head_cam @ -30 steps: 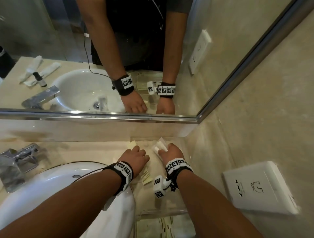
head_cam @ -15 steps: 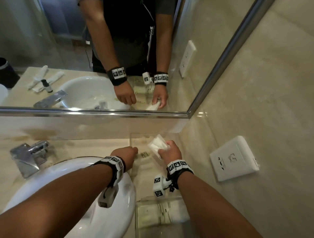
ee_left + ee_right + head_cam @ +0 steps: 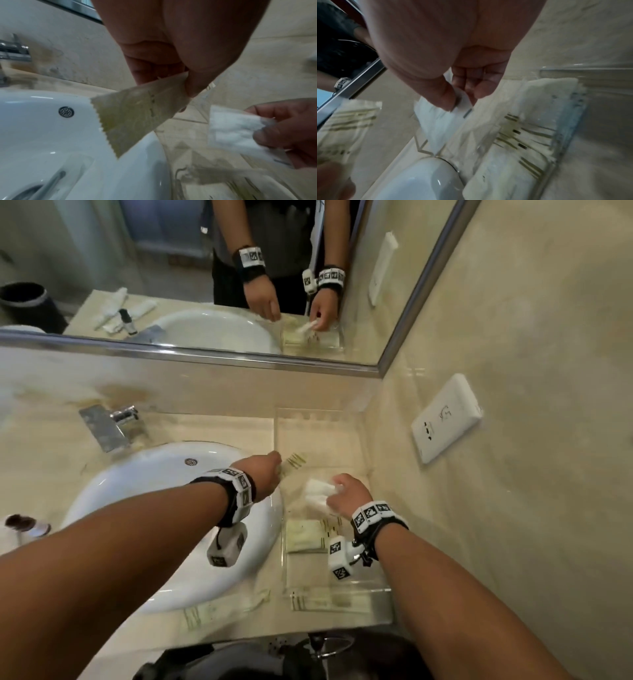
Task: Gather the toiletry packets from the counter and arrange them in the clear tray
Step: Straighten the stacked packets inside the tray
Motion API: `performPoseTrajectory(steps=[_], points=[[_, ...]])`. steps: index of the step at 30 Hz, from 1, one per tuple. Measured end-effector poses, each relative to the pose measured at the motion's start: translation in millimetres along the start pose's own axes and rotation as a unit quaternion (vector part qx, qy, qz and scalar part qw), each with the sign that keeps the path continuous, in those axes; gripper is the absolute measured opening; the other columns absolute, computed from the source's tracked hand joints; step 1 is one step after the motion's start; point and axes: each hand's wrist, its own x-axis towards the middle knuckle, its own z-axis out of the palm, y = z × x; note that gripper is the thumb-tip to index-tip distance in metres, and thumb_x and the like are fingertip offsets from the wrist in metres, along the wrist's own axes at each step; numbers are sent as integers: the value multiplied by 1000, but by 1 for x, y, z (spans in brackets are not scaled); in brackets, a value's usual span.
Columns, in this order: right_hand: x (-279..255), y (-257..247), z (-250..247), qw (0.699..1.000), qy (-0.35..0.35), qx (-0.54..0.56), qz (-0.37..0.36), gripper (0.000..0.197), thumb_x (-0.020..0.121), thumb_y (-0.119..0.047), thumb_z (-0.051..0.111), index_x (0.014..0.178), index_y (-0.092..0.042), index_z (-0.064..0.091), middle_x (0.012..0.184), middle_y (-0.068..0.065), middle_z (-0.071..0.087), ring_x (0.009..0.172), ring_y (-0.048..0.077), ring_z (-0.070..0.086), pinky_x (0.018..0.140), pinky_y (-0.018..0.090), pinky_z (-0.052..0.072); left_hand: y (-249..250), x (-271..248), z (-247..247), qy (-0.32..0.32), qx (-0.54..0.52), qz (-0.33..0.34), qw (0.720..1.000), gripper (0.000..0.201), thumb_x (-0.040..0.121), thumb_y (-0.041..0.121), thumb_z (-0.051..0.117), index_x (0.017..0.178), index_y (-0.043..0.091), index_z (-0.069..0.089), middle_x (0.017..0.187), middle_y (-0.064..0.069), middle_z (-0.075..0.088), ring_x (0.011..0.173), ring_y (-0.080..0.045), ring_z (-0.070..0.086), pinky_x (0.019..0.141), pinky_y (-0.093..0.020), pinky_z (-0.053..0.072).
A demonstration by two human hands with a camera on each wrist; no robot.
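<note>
Left hand (image 3: 265, 474): pinches cream packet (image 3: 137, 115), zigzag-cut edge, olive stripes, held above sink-side wall of clear tray (image 3: 368, 470). Right hand (image 3: 349, 496): thumb and fingers pinch white packet (image 3: 317, 491) over tray middle. Two cream striped packets (image 3: 306, 535) flat in tray, toward near desk edge.

In my left grip (image 3: 171, 65) is a pale yellow-green packet (image 3: 137, 115) with thin olive stripes. My right grip (image 3: 462, 83) holds a white packet (image 3: 436, 121). The clear tray (image 3: 376, 590) holds cream packets (image 3: 305, 537) striped in olive. The tabletop (image 3: 205, 426) is beige marble, the basin (image 3: 144, 484) glossy white. My wristbands (image 3: 371, 513) carry black-and-white square markers.
</note>
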Motion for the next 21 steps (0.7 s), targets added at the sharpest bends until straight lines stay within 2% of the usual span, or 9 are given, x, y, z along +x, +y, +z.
performPoseTrajectory(steps=[3,5,11,14,19,21], points=[[-17,15,10,1000,5,0,3,45,84,-14,65,127,-26,57,113,-4,56,84,10,61,64,23,45,10,-17,10,2,-6,-4,1000,15,96,29,46,101,14,43,82,-4,59,74,-30,58,63,-35,44],[-24,24,14,1000,11,2,10,42,85,-15,65,125,-28,57,105,-4,60,75,9,62,58,23,46,15,-27,17,1,-17,-5,1000,15,96,30,45,101,16,43,85,-6,62,77,-31,61,66,-37,47],[-36,35,29,1000,-1,-2,23,37,87,-14,63,121,-27,57,86,-8,57,68,8,58,52,21,42,10,-50,31,6,-68,-26,997,21,96,38,41,106,20,46,86,-4,66,78,-28,62,76,-40,52],[-33,31,39,1000,-6,-2,20,40,85,-14,65,123,-24,58,87,-4,60,70,10,59,53,22,43,0,-57,33,11,-84,-42,996,22,96,38,41,107,20,47,85,-2,67,78,-26,63,78,-41,52],[-29,22,53,1000,-14,3,17,36,86,-15,67,120,-23,57,84,-3,61,64,10,60,51,21,42,-14,-65,32,15,-85,-66,994,21,95,38,45,110,24,47,88,-1,66,81,-24,63,79,-42,54],[-28,19,56,1000,-19,-13,19,36,85,-17,67,119,-24,57,89,-6,60,72,12,62,57,21,45,-18,-65,31,14,-84,-66,994,23,95,38,45,113,23,48,89,0,67,81,-23,63,80,-43,54]])
